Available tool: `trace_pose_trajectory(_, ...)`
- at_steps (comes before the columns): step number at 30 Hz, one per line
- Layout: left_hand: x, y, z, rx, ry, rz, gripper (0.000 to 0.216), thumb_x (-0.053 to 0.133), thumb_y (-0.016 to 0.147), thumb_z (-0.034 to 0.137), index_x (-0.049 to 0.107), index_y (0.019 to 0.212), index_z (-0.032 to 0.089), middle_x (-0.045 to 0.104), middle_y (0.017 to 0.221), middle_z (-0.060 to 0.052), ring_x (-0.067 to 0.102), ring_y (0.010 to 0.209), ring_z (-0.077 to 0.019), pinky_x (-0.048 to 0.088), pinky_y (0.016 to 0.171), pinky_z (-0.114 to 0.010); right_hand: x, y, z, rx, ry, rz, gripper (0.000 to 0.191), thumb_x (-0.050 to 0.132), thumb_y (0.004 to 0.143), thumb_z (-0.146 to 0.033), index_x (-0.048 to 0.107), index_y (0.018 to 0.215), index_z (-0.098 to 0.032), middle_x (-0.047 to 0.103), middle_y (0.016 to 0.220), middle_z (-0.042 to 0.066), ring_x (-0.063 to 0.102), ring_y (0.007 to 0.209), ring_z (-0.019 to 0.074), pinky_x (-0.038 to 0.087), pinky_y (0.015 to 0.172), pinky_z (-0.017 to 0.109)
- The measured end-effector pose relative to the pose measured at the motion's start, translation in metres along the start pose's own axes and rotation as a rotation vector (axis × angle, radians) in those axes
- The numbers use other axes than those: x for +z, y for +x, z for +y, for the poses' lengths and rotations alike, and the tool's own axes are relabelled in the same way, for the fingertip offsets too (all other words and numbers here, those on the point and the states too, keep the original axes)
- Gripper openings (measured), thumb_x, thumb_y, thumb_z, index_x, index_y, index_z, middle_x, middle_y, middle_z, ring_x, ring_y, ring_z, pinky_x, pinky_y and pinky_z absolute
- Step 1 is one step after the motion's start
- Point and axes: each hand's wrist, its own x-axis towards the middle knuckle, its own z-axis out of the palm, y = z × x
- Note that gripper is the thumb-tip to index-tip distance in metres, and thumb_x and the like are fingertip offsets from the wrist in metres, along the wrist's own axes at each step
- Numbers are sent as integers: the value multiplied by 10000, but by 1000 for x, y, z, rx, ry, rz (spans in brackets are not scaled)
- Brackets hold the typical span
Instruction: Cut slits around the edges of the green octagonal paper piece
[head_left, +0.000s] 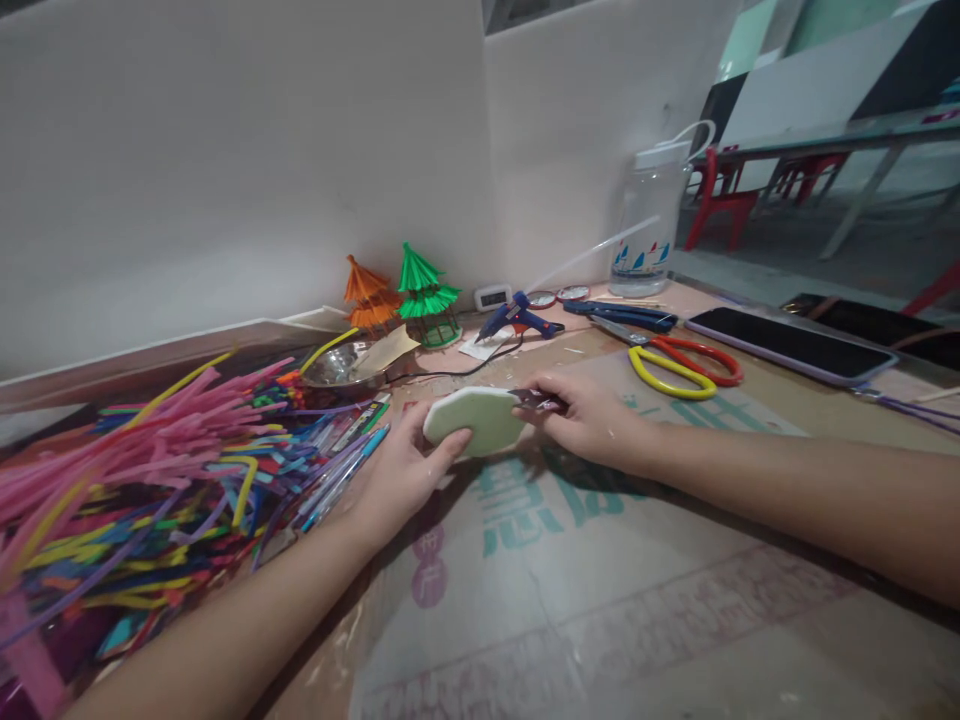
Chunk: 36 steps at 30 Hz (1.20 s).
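Observation:
A pale green, many-sided flat piece (475, 424) with a white edge is tilted up above the table. My left hand (409, 465) grips its left side, the thumb lying on the face and the fingers behind. At the opposite edge, my right hand (581, 415) is closed round a small dark, shiny tool (537, 400), whose tip meets the piece's right edge. What kind of tool it is cannot be made out, since the fingers cover most of it.
Colourful craft strips (172, 470) heap at left beside a metal bowl (349, 362). Behind stand orange (371, 292) and green (426, 285) pagoda models and a glue gun (517, 318). Scissors (671, 362), a phone (791, 343) and a bottle (649, 225) lie or stand at right.

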Motion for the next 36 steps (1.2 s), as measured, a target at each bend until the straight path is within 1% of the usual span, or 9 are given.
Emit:
trace_pose_trajectory(3, 1, 1, -5, 4, -54, 29, 367, 737, 791, 433, 646, 1036, 175, 696, 913, -36, 647, 814, -185, 520, 723, -283, -2, -2, 0, -56, -31, -17, 240, 561, 910, -369, 651, 991, -162, 642, 778, 29, 535, 663, 158, 359, 594, 264)
trace_pose_trajectory(7, 0, 2, -11, 19, -11, 56, 289, 715, 825, 381, 619, 1013, 184, 644, 884, -8, 608, 798, -159, 486, 711, -263, -5, -2, 1, -83, -64, -17, 382, 441, 981, -446, 634, 1105, -141, 690, 887, 82, 597, 753, 201, 397, 655, 293)
trace_pose_trajectory(11, -1, 2, -12, 76, 34, 64, 246, 684, 852, 326, 592, 1039, 195, 628, 948, -13, 604, 862, -161, 481, 766, -269, -5, 0, 3, -109, -114, -1, 355, 413, 999, -373, 646, 1147, -152, 719, 1005, 100, 636, 878, 227, 426, 741, 314)
trace_pose_trajectory(13, -1, 3, -11, 95, 58, 67, 208, 665, 861, 299, 589, 1024, 195, 626, 930, -11, 602, 844, -158, 481, 766, -270, -5, 1, 4, -116, -134, -8, 347, 416, 1000, -363, 655, 1150, -161, 726, 1036, 100, 644, 910, 234, 433, 760, 318)
trace_pose_trajectory(19, -2, 1, -7, 119, 116, 50, 168, 643, 867, 286, 584, 997, 199, 644, 918, -16, 611, 838, -168, 478, 750, -270, -4, -1, 3, -136, -228, -13, 344, 424, 1013, -382, 678, 1119, -176, 737, 959, 86, 640, 834, 220, 406, 698, 297)
trace_pose_trajectory(24, -4, -2, -10, 96, 154, -11, 138, 609, 918, 331, 558, 968, 213, 594, 877, 4, 573, 803, -151, 444, 722, -259, -4, -3, 0, -191, -256, -32, 360, 417, 1019, -370, 687, 1132, -160, 737, 909, 90, 629, 781, 211, 379, 677, 294)
trace_pose_trajectory(29, -5, -2, -11, 119, 142, -8, 127, 606, 929, 326, 555, 977, 220, 595, 920, 1, 586, 857, -155, 444, 765, -264, -4, -4, 1, -234, -282, -37, 379, 432, 1014, -400, 692, 1109, -141, 742, 912, 107, 632, 780, 221, 382, 674, 298)
trace_pose_trajectory(33, -5, -2, -11, 148, 160, 3, 120, 604, 932, 326, 557, 976, 224, 598, 936, -2, 587, 878, -156, 448, 783, -264, -4, -5, 3, -256, -282, -28, 380, 425, 1022, -400, 675, 1158, -149, 742, 946, 110, 638, 810, 228, 389, 685, 302)
trace_pose_trajectory(36, -6, -3, -14, 144, 191, -3, 128, 597, 942, 344, 557, 994, 234, 595, 936, 4, 584, 866, -151, 447, 780, -264, -5, -4, 2, -243, -281, -53, 367, 413, 1026, -392, 688, 1082, -155, 731, 901, 101, 622, 784, 218, 388, 678, 297)
